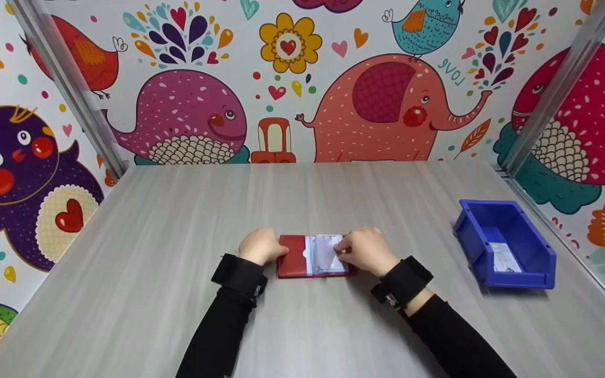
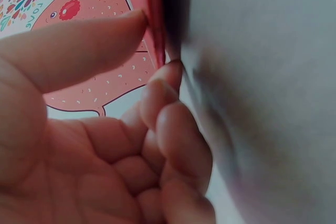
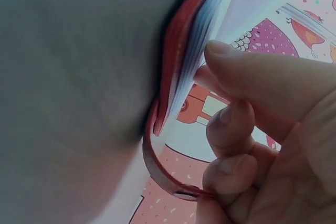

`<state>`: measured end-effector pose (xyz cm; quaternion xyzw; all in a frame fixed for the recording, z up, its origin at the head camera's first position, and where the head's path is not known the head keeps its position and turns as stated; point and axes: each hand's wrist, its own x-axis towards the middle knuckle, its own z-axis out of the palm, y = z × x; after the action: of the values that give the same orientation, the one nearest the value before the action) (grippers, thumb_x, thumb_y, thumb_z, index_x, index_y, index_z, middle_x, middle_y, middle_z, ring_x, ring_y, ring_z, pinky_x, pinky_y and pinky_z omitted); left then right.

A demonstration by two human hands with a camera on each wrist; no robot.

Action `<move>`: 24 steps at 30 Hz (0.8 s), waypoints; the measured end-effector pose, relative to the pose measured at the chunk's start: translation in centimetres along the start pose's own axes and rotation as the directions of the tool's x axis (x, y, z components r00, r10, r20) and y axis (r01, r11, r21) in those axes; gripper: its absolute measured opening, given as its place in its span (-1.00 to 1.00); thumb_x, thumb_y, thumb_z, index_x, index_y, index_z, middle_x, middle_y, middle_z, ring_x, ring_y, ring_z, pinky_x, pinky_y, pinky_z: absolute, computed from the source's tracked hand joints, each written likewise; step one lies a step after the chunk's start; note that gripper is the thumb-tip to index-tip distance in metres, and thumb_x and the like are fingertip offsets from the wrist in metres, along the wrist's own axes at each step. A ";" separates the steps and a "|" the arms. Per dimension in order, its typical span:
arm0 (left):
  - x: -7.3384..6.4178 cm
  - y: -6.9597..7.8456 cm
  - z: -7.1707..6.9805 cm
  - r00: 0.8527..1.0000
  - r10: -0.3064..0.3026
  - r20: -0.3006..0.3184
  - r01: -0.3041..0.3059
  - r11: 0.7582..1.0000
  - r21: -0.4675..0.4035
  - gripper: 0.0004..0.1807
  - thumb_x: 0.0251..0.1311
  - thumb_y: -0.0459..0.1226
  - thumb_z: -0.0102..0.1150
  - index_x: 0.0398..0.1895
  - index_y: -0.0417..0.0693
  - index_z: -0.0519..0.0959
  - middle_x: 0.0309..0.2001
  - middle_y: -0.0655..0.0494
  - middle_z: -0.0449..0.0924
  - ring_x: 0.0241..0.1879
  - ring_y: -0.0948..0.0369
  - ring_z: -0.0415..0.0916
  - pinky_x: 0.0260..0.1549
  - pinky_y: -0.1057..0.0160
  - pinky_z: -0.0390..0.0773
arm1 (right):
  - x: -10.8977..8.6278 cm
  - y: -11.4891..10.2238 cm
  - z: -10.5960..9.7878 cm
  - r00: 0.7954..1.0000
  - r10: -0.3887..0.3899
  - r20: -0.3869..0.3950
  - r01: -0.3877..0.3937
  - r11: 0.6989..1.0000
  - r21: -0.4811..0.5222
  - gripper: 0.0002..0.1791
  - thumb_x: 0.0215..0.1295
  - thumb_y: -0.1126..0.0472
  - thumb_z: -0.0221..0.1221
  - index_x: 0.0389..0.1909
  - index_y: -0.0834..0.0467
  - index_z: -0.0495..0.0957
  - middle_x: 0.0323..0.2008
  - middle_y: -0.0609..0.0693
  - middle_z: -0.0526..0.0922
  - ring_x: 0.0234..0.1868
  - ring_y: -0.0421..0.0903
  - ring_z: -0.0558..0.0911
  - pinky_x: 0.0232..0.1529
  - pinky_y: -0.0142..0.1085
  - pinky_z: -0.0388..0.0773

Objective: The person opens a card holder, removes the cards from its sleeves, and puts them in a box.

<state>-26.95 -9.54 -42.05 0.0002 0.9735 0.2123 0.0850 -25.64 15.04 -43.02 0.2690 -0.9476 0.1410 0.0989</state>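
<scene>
Red wallet (image 1: 292, 257) lay open on the desk (image 1: 313, 325), its edge clamped in the grip of the left hand (image 1: 260, 245) and a thin sleeve (image 1: 327, 254) pinched by the right hand (image 1: 369, 251); a loose left hold likely risked a skid, a hard pull a crease.

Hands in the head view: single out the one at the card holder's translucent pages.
The right hand pinches the translucent pages; the left hand instead grips the red card holder at its left edge.
</scene>
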 end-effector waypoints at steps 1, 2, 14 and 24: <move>0.0 0.0 0.0 1.000 0.001 -0.002 -0.001 1.000 -0.001 -0.65 0.10 -0.14 0.32 -0.70 -0.03 0.43 -0.62 0.13 0.39 -0.58 0.19 0.36 -0.59 0.26 0.29 | 0.0 0.0 0.0 1.000 -0.004 -0.002 0.004 1.000 -0.002 -0.76 -0.01 0.22 0.47 -0.25 0.05 0.80 -0.34 0.00 0.74 -0.29 0.06 0.65 -0.25 -0.01 0.41; 0.0 0.0 0.0 1.000 0.001 -0.001 -0.001 1.000 -0.001 -0.65 0.11 -0.14 0.32 -0.70 -0.02 0.43 -0.62 0.13 0.39 -0.58 0.19 0.35 -0.59 0.26 0.29 | 0.0 0.0 0.1 1.000 -0.011 -0.006 0.011 1.000 -0.005 -0.77 -0.02 0.22 0.47 -0.26 0.05 0.80 -0.34 -0.01 0.74 -0.30 0.06 0.66 -0.26 -0.01 0.42; -0.5 1.1 -0.2 0.975 0.066 -0.211 -0.067 0.998 0.000 -0.64 0.09 -0.13 0.31 -0.74 -0.04 0.45 -0.58 0.10 0.49 -0.50 0.14 0.45 -0.53 0.11 0.47 | 0.1 -0.4 0.0 1.000 -0.014 -0.005 0.014 1.000 -0.001 -0.78 -0.04 0.24 0.47 -0.28 0.06 0.80 -0.34 -0.01 0.75 -0.31 0.04 0.67 -0.26 0.00 0.42; -2.7 4.4 0.2 0.884 0.329 -0.331 -0.349 0.937 -0.001 -0.82 0.09 -0.25 0.32 -0.63 -0.05 0.65 -0.55 0.13 0.61 -0.52 0.11 0.55 -0.54 0.11 0.49 | 0.1 -0.5 0.1 1.000 0.001 -0.019 0.000 1.000 0.015 -0.76 -0.10 0.27 0.48 -0.32 0.05 0.80 -0.35 0.02 0.75 -0.35 0.08 0.65 -0.34 -0.07 0.35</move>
<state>-24.45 -5.52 -39.96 0.1327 0.9521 0.2501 -0.1155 -25.50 14.59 -42.98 0.2681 -0.9456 0.1506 0.1058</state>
